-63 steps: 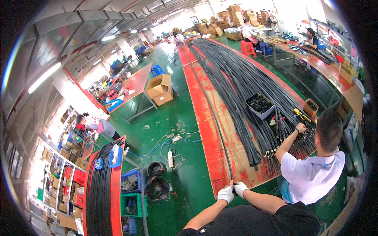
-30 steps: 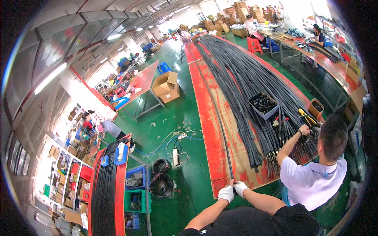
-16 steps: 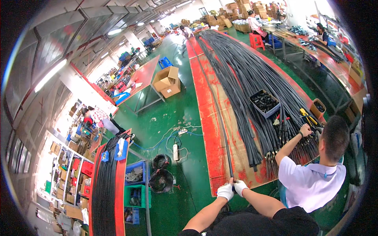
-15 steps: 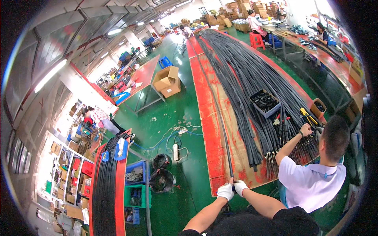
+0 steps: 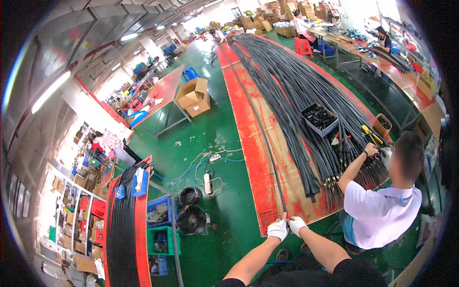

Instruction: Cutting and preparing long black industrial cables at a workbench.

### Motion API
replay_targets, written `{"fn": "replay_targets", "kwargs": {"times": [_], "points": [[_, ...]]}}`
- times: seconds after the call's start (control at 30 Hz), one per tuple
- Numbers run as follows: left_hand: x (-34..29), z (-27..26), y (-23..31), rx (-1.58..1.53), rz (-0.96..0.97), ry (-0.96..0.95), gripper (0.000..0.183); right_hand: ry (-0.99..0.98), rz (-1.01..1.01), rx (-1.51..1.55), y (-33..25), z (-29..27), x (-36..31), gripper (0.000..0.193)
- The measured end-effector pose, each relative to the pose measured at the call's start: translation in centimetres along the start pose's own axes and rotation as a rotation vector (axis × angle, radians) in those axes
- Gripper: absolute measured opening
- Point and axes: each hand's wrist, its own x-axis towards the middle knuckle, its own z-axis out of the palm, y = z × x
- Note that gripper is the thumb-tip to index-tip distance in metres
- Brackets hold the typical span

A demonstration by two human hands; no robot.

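Black cable (image 5: 273, 165) | long axis along table (image 5: 252, 167) | points ahead, slightly left

Head view, left camera of the pair on my head. Looks from head height down and forward along the long red table (image 5: 260, 191), which runs lower centre to upper centre. Very wide fisheye: long edges bend, ceiling light (image 5: 51, 92) slants at upper left. My left hand (image 5: 278, 230) and right hand (image 5: 297, 225) sit near the lens, bottom centre, forearms (image 5: 254, 260) entering from the lower edge. Co-worker (image 5: 382, 215) also near, lower right; cardboard boxes (image 5: 288, 10) far off, top right of centre.
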Motion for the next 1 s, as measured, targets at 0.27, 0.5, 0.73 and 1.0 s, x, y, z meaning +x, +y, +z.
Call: {"fn": "replay_targets", "kwargs": {"times": [0.27, 0.5, 0.73, 1.0], "points": [[-0.2, 2.2, -3.1, 0.005, 0.100, 0.008, 0.066, 0.016, 0.146, -0.010, 1.1, 2.0, -4.9, 0.032], [-1.2, 3.3, -3.4, 0.028, 0.104, 0.040, 0.062, 0.027, 0.121, -0.116, 6.7, 3.9, -8.5, 0.036], [-2.3, 1.5, -2.1, -0.023, 0.060, 0.001, 0.061, -0.047, 0.219, 0.129, 4.8, 3.7, -13.1, 0.029], [-2.0, 2.1, -1.5, 0.025, 0.065, 0.021, 0.078, 0.121, 0.042, 0.189, 6.2, 5.1, -7.3, 0.029]]}}
